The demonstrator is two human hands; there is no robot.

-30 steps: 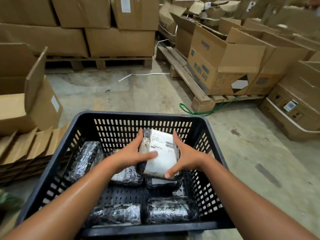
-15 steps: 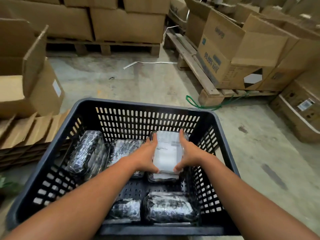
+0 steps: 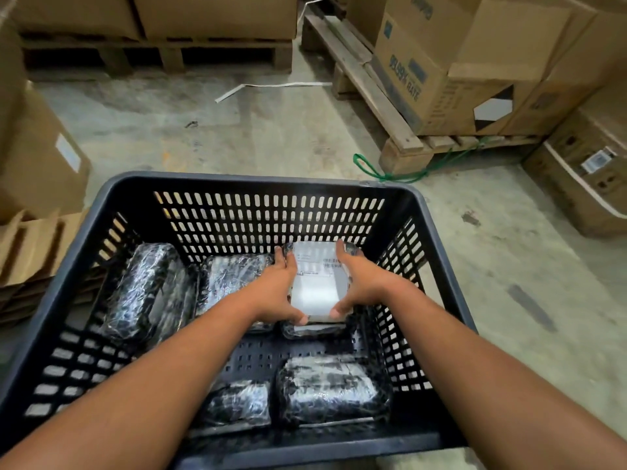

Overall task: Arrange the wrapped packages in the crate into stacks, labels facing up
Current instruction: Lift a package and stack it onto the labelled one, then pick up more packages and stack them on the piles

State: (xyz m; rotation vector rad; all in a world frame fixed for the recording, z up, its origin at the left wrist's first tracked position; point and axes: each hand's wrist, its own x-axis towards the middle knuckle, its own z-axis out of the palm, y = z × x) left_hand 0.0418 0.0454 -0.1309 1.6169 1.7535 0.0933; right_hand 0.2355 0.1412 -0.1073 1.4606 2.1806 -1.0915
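A black slotted plastic crate (image 3: pixel 264 184) stands on the concrete floor with several black film-wrapped packages inside. Both hands hold one package (image 3: pixel 317 283) flat, white label up, at the crate's far right; it rests on another package (image 3: pixel 314 329) beneath. My left hand (image 3: pixel 276 290) grips its left edge and my right hand (image 3: pixel 359 283) its right edge. Other packages lie label-hidden: one at the far left (image 3: pixel 142 290), one in the far middle (image 3: pixel 230 276), and two near me, the smaller one (image 3: pixel 237 405) left of the larger one (image 3: pixel 332 388).
Cardboard boxes on wooden pallets (image 3: pixel 400 144) line the back and right. A box (image 3: pixel 40 157) and flattened cardboard (image 3: pixel 37 242) sit left of the crate. A green strap (image 3: pixel 373 171) and a white strip (image 3: pixel 271 86) lie on the floor.
The labelled package was tilted up in both hands; it has been lowered flat onto the package at the far right. The view has tipped downward and nearer to the crate.
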